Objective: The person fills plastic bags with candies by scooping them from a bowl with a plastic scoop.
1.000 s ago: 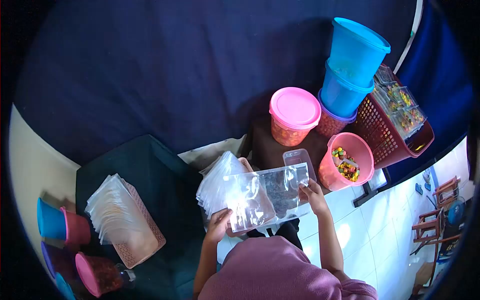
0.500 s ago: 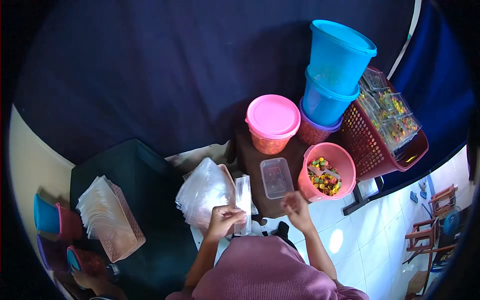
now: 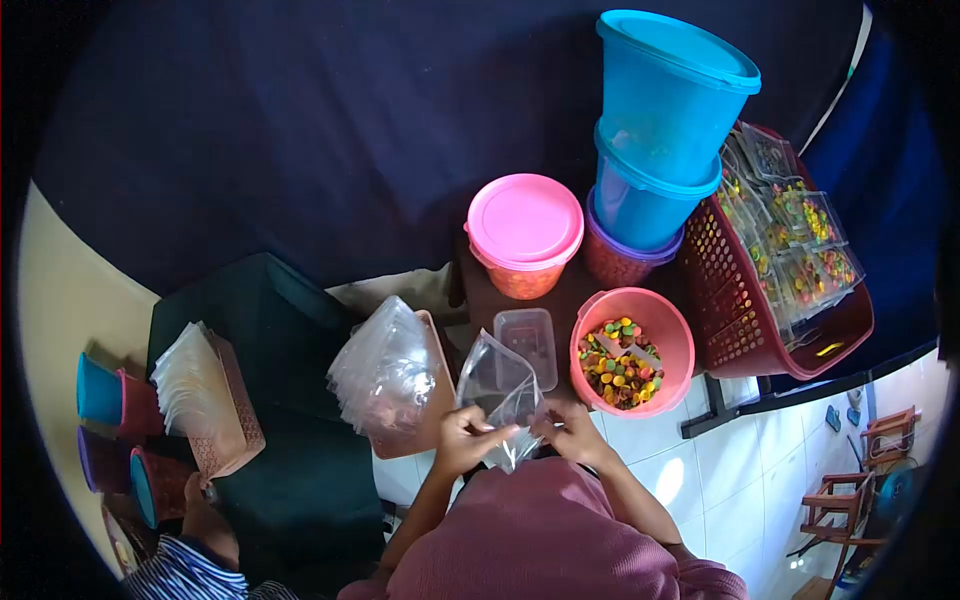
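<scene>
A clear plastic bag (image 3: 500, 385) is spread between my hands, in front of my chest. My left hand (image 3: 468, 442) pinches its left side, and my right hand (image 3: 572, 432) grips the right edge. Just beyond the bag sits a clear rectangular plastic tub (image 3: 528, 340), partly covered by it. A pink bucket (image 3: 680, 345) to the right of my right hand holds many small, colourful round pieces (image 3: 615, 380) with a pale scoop-like piece (image 3: 632, 352) among them. Left of my left hand, fanned clear bags (image 3: 385, 365) lie in a pinkish basket (image 3: 432, 400).
A pink-lidded tub (image 3: 525, 225) and stacked blue tubs (image 3: 665, 110) stand behind. At right, a dark red basket (image 3: 735, 330) holds filled packets (image 3: 805, 240). Far left, another person's hand (image 3: 205, 500) is near a second basket of bags (image 3: 235, 425) and coloured tubs (image 3: 100, 385).
The narrow folded bag in my left hand is now spread wide. My right hand has come left to take its other edge. The other person's arm has moved right, towards the second basket.
</scene>
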Demonstrator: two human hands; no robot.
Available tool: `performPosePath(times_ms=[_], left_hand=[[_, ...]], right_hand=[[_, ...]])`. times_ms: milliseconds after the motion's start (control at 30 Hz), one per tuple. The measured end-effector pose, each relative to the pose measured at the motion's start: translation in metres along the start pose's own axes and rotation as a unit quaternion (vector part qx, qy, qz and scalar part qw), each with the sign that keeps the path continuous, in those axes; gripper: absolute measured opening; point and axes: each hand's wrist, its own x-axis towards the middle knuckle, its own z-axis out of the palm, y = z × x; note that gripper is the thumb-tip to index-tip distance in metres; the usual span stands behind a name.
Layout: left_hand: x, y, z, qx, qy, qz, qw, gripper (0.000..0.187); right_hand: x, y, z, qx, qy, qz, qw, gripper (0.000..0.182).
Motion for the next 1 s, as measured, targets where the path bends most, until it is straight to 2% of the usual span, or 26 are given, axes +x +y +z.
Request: performPosePath(times_ms=[33,67,100,167,200,233,300,333,367,433,467,500,600,667,700,733,800,900,933,967,1000], left_hand=[[0.002,0.0,0.004,0.013,0.05,0.015,0.999,0.037],[0.0,0.002,0.013,-0.04,0.087,-0.025,0.995,0.032],[-0.001,0.001,0.02,-0.043,0.09,-0.026,0.995,0.032],[-0.006,-0.005,0.031,0.015,0.099,-0.007,0.995,0.028],[-0.009,-0.003,0.036,0.001,0.071,-0.015,0.997,0.023],[-0.011,0.0,0.044,-0.001,0.079,-0.018,0.997,0.023],[-0.013,0.012,0.059,-0.054,0.012,0.053,0.997,0.037],[-0.016,0.008,0.053,0.027,-0.052,0.034,0.998,0.071],[-0.014,0.012,0.054,0.029,-0.046,0.033,0.998,0.071],[-0.001,0.034,0.055,0.22,-0.087,0.144,0.961,0.101],[0.002,0.035,0.052,0.308,-0.141,0.127,0.932,0.117],[0.002,0.032,0.053,0.31,-0.143,0.129,0.931,0.117],[0.005,0.024,0.06,0.394,-0.184,0.171,0.884,0.118],[0.006,0.026,0.066,0.409,-0.187,0.183,0.874,0.118],[0.005,0.027,0.068,0.421,-0.184,0.189,0.868,0.118],[0.004,0.025,0.07,0.419,-0.173,0.223,0.863,0.118],[0.004,0.029,0.07,0.404,-0.179,0.228,0.868,0.118],[0.0,0.031,0.062,0.384,-0.193,0.221,0.875,0.119],[-0.001,0.028,0.058,0.339,-0.197,0.214,0.895,0.119],[-0.002,0.027,0.054,0.291,-0.197,0.208,0.913,0.12],[-0.005,0.028,0.051,0.305,-0.194,0.223,0.906,0.12]], right_hand=[[0.0,0.007,-0.009,-0.026,-0.005,0.029,0.999,0.009],[-0.002,0.011,-0.015,-0.008,-0.001,0.02,1.0,0.011],[-0.003,0.009,-0.02,-0.011,-0.004,0.023,1.0,0.011],[-0.004,0.001,-0.023,-0.036,0.039,-0.058,0.997,0.017],[-0.004,0.002,-0.023,0.035,0.019,-0.001,0.999,0.023],[-0.004,0.002,-0.027,0.033,0.012,0.002,0.999,0.023],[-0.001,0.0,-0.033,-0.161,0.024,-0.053,0.985,0.026],[0.0,0.001,-0.036,-0.161,0.016,-0.054,0.985,0.026],[0.0,0.002,-0.041,-0.139,0.001,-0.066,0.988,0.023],[0.0,0.003,-0.051,-0.093,-0.021,-0.09,0.991,0.018],[-0.002,-0.004,-0.055,-0.083,-0.051,-0.092,0.991,0.015],[-0.003,-0.003,-0.055,-0.082,-0.048,-0.094,0.991,0.015],[-0.007,0.014,-0.048,-0.006,-0.036,-0.1,0.994,0.021],[-0.006,0.031,-0.039,0.075,0.013,-0.075,0.994,0.035],[-0.01,0.023,-0.04,0.077,0.025,-0.079,0.994,0.035],[-0.015,0.008,-0.042,0.006,0.044,-0.05,0.998,0.042],[-0.021,-0.003,-0.042,-0.154,0.078,-0.019,0.985,0.058],[-0.029,-0.022,-0.033,-0.162,0.11,-0.059,0.979,0.065],[-0.026,-0.008,-0.029,-0.143,0.11,-0.092,0.979,0.069],[-0.03,-0.009,-0.025,-0.147,0.119,-0.092,0.978,0.069],[-0.034,-0.014,-0.021,-0.147,0.119,-0.088,0.978,0.07]])
